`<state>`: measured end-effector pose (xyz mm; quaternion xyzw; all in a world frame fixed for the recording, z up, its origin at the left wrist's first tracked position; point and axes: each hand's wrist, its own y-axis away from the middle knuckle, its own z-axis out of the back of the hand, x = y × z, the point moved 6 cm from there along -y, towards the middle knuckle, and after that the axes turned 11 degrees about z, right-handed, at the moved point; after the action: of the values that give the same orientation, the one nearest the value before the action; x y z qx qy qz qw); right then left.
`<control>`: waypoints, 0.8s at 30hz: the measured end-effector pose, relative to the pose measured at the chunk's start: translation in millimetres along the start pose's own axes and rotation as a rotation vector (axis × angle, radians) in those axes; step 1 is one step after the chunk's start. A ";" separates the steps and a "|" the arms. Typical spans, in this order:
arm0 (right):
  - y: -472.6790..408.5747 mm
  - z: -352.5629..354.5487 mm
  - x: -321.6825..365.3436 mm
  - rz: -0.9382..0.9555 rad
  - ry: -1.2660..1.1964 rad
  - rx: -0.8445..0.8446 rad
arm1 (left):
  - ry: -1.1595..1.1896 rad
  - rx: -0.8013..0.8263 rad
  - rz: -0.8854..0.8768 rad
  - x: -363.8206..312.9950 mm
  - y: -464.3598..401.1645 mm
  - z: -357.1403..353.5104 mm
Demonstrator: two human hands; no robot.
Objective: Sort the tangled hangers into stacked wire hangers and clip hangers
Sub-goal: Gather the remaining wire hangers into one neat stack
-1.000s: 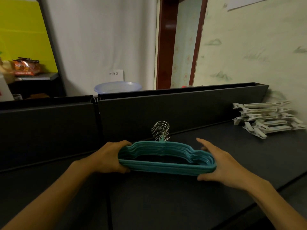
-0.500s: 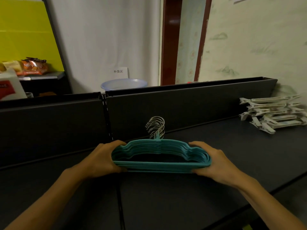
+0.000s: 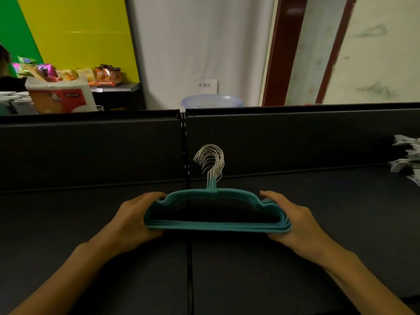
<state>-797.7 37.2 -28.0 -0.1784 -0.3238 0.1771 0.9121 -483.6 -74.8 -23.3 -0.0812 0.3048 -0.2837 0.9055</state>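
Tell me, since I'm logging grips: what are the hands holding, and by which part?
Both hold one stack of teal hangers: the left hand grips its left end, the right hand its right end.

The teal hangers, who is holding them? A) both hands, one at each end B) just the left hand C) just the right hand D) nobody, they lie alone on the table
A: the left hand grips the left end of the stack of teal hangers and the right hand grips the right end, with the silver hooks sticking up between them.
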 end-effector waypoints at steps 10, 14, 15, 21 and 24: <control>-26.5 7.1 4.2 -0.324 -0.333 0.038 | -0.015 -0.029 0.015 -1.2 8.0 -1.2; -32.6 -3.5 14.3 -0.376 -0.033 0.036 | -0.011 -0.071 0.016 -6.2 11.7 0.5; -30.4 -3.2 16.0 -0.344 0.009 -0.021 | -0.005 -0.072 0.021 -8.3 13.0 1.2; -1.1 -8.7 26.8 -0.055 0.217 -0.284 | 0.147 0.139 0.164 -13.8 30.1 4.1; 12.6 -14.2 39.8 0.050 0.339 -0.302 | 0.081 0.214 0.229 -13.6 34.7 1.2</control>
<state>-762.1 62.7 -22.8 -0.3480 -0.1843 0.1166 0.9118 -475.7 -38.6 -26.5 0.0623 0.3164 -0.2127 0.9224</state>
